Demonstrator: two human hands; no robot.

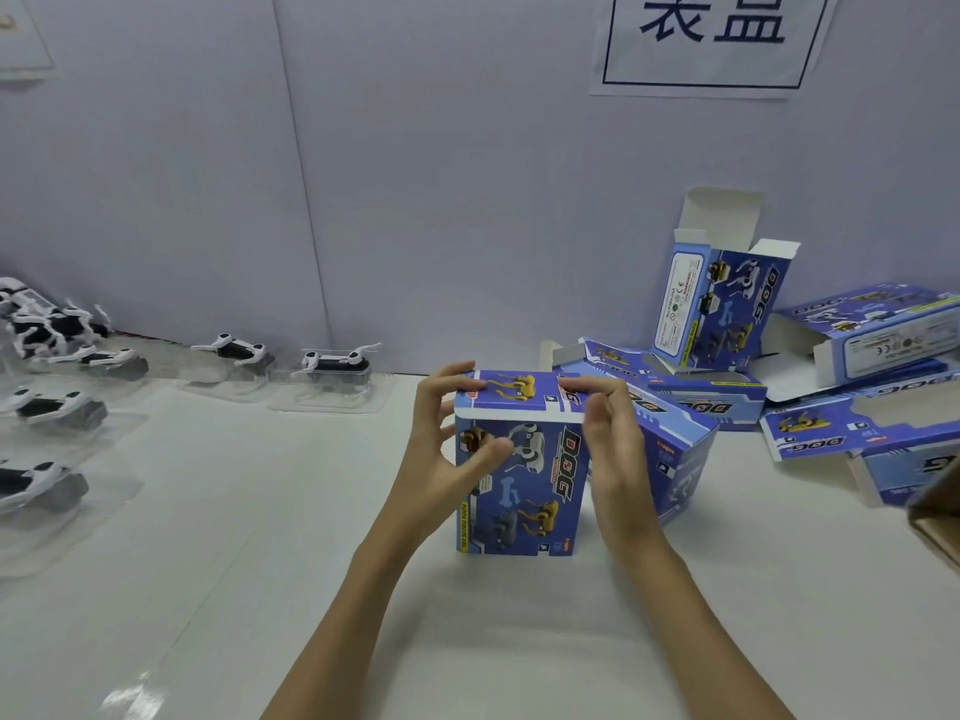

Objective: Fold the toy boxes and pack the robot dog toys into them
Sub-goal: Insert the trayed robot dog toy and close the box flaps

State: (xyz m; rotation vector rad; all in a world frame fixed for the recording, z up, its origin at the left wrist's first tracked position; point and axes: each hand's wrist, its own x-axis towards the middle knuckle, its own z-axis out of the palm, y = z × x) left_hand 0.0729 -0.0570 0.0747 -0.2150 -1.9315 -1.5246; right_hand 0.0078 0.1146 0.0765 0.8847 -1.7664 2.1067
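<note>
Blue box (522,475): upright on the table between my hands — top flap down.
Left hand (447,439): gripping its left edge.
Right hand (608,439): fingers curled over the flap.
Dog toys (332,363): well off left.

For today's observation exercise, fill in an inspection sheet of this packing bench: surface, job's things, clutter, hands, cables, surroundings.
Surface: white glossy table, with glare at the near left.
Job's things: upright blue toy box at centre, top flap down; robot dog toys in clear trays along the left and back; unfolded boxes piled at right; one open box stands against the wall.
Clutter: brown cardboard corner at the right edge.
Hands: left hand and right hand hold the toy box by its top corners.
Cables: nothing seen.
Surroundings: pale wall; printed sign at upper right.
</note>
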